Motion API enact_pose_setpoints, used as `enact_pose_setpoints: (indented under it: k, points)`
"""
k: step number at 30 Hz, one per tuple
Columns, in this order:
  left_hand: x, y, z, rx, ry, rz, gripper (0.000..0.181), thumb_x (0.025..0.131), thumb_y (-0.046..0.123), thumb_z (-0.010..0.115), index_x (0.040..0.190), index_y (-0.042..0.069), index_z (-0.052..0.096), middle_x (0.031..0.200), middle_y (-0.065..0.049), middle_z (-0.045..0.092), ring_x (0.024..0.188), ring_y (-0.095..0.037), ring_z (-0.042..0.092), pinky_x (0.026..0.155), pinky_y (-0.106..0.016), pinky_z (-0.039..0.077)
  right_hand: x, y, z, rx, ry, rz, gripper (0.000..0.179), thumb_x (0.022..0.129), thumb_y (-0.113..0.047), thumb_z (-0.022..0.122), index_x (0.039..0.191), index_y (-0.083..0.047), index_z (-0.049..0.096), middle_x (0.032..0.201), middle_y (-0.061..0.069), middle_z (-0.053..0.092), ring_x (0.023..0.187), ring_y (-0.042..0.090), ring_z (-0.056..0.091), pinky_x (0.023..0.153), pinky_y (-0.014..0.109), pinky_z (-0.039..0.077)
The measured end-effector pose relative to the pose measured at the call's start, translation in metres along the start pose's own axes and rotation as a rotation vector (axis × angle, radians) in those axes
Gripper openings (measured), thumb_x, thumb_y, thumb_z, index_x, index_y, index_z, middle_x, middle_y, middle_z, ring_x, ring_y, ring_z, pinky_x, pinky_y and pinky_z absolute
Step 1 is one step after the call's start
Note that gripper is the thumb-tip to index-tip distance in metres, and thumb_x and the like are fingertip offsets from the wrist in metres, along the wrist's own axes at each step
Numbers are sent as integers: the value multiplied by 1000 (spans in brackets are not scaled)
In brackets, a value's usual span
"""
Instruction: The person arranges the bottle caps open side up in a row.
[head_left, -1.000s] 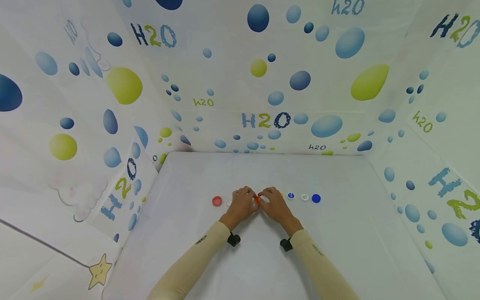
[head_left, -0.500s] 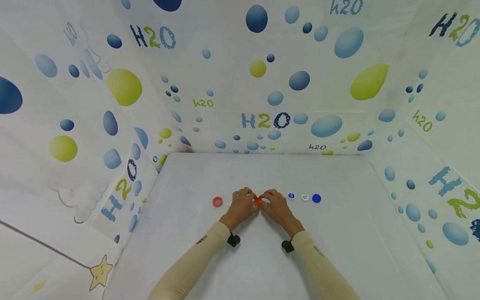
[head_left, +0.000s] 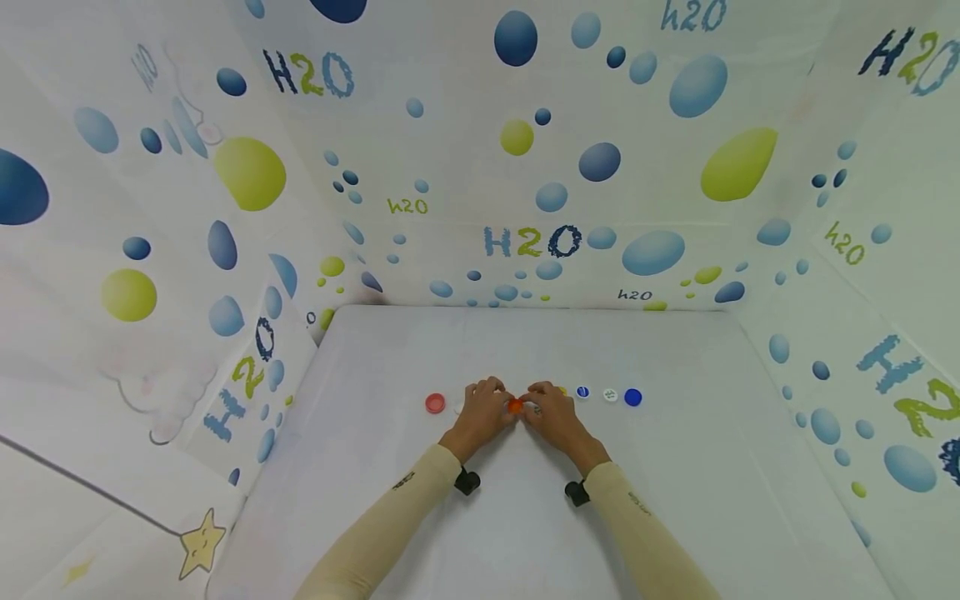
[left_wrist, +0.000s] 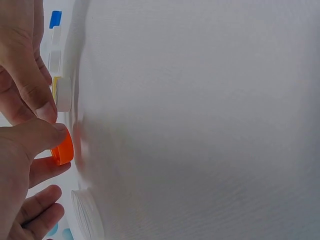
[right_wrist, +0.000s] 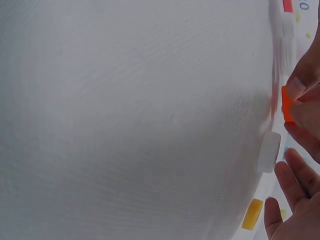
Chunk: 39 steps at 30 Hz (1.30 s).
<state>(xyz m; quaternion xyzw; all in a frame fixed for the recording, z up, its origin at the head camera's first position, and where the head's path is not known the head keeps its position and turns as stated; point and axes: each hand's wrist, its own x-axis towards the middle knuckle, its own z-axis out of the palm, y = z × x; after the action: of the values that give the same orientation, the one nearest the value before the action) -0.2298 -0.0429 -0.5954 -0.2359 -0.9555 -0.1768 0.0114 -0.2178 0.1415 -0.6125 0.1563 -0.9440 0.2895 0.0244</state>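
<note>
At the centre of the head view, both hands meet at a small orange bottle cap [head_left: 515, 406]. My left hand [head_left: 487, 414] pinches the orange cap [left_wrist: 63, 149] between thumb and fingers, just above the cloth. From the other side, the right hand [head_left: 553, 417] holds it too, thumb and finger at its rim, other fingers spread in the right wrist view. A white cap [right_wrist: 269, 152] stands on the cloth near the right hand. Another pale round cap [left_wrist: 87, 215] lies by the left hand, partly hidden in the head view.
The caps form a row on the white-covered table [head_left: 517, 533]: a red cap [head_left: 435, 403] at left; a yellow cap [right_wrist: 252, 214], a blue-and-white cap [head_left: 582, 392], a marked white cap [head_left: 610, 395] and a blue cap [head_left: 633, 397] at right. A patterned backdrop [head_left: 450, 150] rises behind.
Between the fingers, the orange cap has turned from a narrow edge to a rounder face and sits slightly lower. The right hand has shifted slightly right; the left barely moved.
</note>
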Motion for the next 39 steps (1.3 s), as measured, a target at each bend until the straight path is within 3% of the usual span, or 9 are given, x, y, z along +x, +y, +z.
enact_pose_setpoints:
  k: [10, 26, 39]
  points:
    - [-3, 5, -5, 61, -40, -3, 29, 99, 29, 75, 121, 10, 78, 132, -12, 63, 125, -32, 57, 107, -55, 40, 0, -1, 4, -30, -40, 30, 27, 101, -23, 73, 124, -10, 76, 138, 16, 61, 129, 39, 59, 103, 65, 43]
    - [-3, 4, -4, 100, -18, 2, 26, 98, 29, 76, 117, 12, 79, 131, -13, 63, 124, -33, 57, 106, -55, 41, -1, -8, 6, -75, -49, 59, 27, 100, -24, 75, 124, -11, 76, 140, 14, 61, 132, 35, 58, 100, 59, 43]
    - [-3, 5, -4, 111, -57, -16, 39, 98, 36, 77, 128, 11, 72, 132, -12, 62, 125, -32, 56, 106, -52, 41, 1, -5, 7, -87, -44, 67, 28, 99, -25, 75, 124, -13, 76, 142, 13, 60, 134, 34, 56, 101, 58, 42]
